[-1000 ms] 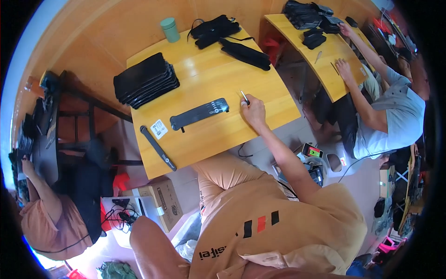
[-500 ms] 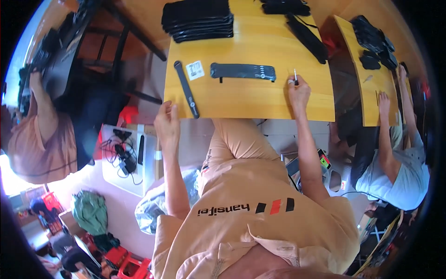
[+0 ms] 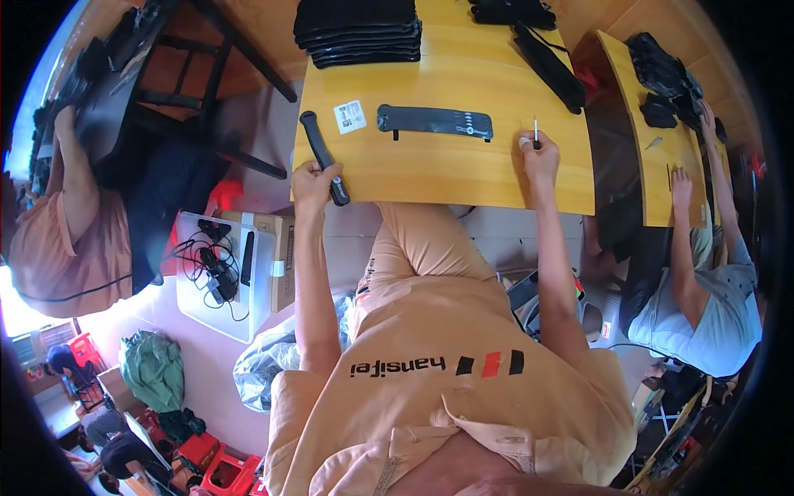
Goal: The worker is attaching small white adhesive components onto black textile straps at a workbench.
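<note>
My left hand [image 3: 313, 187] is closed on a narrow black strap [image 3: 319, 145] at the left front of the yellow table, its thumb across the lower part. The strap lies slanted, its rounded end pointing away from me. In my right hand [image 3: 542, 160] is a slim pen-like tool [image 3: 536, 131] with a dark grip and a pale pointed tip upward; its exact kind is unclear. Between the hands, flat on the table, rests a wide dark band [image 3: 434, 121] with pale print and two small black tabs at its near edge. A white printed label [image 3: 349, 116] lies left of it.
A stack of flat black pieces [image 3: 358, 33] stands at the table's [image 3: 438, 178] far left, and a long black pouch [image 3: 547, 68] at its far right. People sit at tables on both sides. A clear bin with cables [image 3: 222, 273] is on the left.
My left hand has moved from the table edge onto the narrow strap and closed on it; the strap's far end has shifted slightly left. My right hand still holds the pen-like tool.
</note>
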